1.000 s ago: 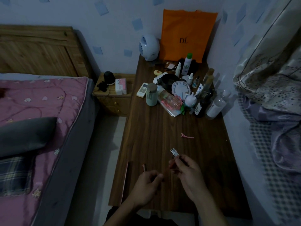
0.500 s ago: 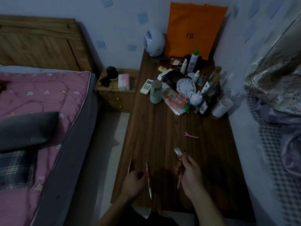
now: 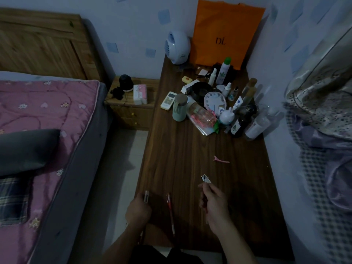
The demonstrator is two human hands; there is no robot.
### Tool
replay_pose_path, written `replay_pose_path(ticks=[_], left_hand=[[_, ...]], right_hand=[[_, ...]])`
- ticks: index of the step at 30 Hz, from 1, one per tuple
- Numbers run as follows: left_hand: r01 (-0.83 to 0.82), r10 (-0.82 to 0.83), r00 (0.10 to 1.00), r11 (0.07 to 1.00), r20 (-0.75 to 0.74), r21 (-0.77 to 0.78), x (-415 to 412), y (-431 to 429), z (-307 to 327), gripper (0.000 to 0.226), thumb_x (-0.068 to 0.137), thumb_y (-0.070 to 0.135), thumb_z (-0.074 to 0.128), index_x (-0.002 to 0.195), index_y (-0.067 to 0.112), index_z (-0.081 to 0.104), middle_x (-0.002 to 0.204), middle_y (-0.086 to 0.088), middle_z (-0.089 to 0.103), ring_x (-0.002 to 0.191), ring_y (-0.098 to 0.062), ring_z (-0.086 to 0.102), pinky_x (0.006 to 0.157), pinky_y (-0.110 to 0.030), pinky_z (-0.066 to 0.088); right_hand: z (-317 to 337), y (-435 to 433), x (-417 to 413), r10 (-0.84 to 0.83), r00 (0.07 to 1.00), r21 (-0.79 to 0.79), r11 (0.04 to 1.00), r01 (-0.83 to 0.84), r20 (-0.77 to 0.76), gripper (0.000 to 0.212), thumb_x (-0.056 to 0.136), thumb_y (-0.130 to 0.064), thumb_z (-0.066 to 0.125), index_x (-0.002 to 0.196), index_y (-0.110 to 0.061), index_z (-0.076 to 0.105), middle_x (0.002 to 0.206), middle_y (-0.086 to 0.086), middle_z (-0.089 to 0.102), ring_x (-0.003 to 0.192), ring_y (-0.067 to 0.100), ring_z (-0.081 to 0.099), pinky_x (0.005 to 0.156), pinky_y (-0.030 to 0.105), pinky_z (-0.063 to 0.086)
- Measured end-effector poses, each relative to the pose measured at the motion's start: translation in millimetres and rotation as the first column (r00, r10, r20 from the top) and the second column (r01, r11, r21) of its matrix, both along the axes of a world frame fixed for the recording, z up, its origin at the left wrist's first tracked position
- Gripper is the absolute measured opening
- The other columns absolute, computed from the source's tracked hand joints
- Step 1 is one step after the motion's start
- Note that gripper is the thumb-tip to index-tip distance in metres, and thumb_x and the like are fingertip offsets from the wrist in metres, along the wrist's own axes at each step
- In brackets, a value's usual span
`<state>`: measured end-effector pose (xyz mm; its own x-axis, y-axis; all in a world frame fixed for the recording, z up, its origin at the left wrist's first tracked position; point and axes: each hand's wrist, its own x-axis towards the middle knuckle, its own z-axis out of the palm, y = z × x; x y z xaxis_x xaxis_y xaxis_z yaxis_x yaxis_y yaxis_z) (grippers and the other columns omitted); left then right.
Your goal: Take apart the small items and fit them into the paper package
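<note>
Dim bedroom, dark desk [image 3: 190,159] beside the bed [image 3: 47,130]. My right hand [image 3: 214,201] pinches a small clip [image 3: 205,178], raised for a clear view; my left hand [image 3: 138,210] grips a thin stick [image 3: 146,196] at the desk edge. Between them a pen [image 3: 170,212] lies flat.

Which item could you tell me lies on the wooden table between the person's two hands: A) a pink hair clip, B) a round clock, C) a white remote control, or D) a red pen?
D: the red pen lies lengthwise on the table between the left hand and the right hand.
</note>
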<state>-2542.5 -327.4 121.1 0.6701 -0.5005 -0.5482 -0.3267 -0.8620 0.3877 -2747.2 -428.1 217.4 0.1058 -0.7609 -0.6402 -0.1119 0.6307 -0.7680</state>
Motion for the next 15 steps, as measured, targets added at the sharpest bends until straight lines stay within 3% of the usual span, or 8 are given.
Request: replay_pose_path(ticks=[4, 8, 12, 15], left_hand=[[-0.025, 0.004, 0.99, 0.989, -0.14, -0.146, -1, -6, 10, 0.026, 0.094, 0.03, 0.052, 0.095, 0.008, 0.067, 0.089, -0.012, 0.071, 0.08, -0.028, 0.068, 0.075, -0.043, 0.058], [-0.092, -0.029, 0.936, 0.942, -0.352, -0.322, -20, -11, 40, 0.035, 0.102, 0.03, 0.04, 0.089, 0.011, 0.066, 0.083, -0.012, 0.073, 0.076, -0.029, 0.07, 0.071, -0.043, 0.057], [-0.165, -0.097, 0.857, 0.879, -0.506, -0.447, -39, -15, 78, 0.037, 0.101, 0.028, 0.041, 0.08, 0.013, 0.067, 0.072, -0.007, 0.069, 0.062, -0.017, 0.064, 0.056, -0.025, 0.053], [-0.15, -0.161, 0.844, 0.846, -0.512, -0.512, -52, -18, 104, 0.044, 0.101, 0.036, 0.041, 0.067, 0.023, 0.065, 0.061, 0.002, 0.063, 0.056, -0.01, 0.059, 0.052, -0.021, 0.048]], right_hand=[[6, 1, 4, 0.064, 0.998, -0.012, 0.998, -0.064, 0.017, 0.03, 0.101, -0.03, 0.054, 0.081, -0.03, 0.077, 0.065, -0.005, 0.06, 0.068, 0.016, 0.054, 0.062, 0.031, 0.045], [15, 0, 10, 0.095, 0.995, -0.043, 0.995, -0.094, 0.033, 0.03, 0.101, -0.032, 0.052, 0.082, -0.033, 0.076, 0.067, -0.005, 0.064, 0.075, 0.02, 0.058, 0.071, 0.037, 0.047], [25, -1, 14, 0.112, 0.991, -0.087, 0.991, -0.106, 0.073, 0.028, 0.1, -0.033, 0.054, 0.084, -0.03, 0.076, 0.064, -0.007, 0.063, 0.071, 0.018, 0.058, 0.069, 0.036, 0.046], [34, 0, 15, 0.131, 0.986, -0.111, 0.987, -0.12, 0.1, 0.025, 0.098, -0.034, 0.055, 0.085, -0.029, 0.076, 0.067, -0.006, 0.064, 0.074, 0.021, 0.058, 0.07, 0.037, 0.048]])
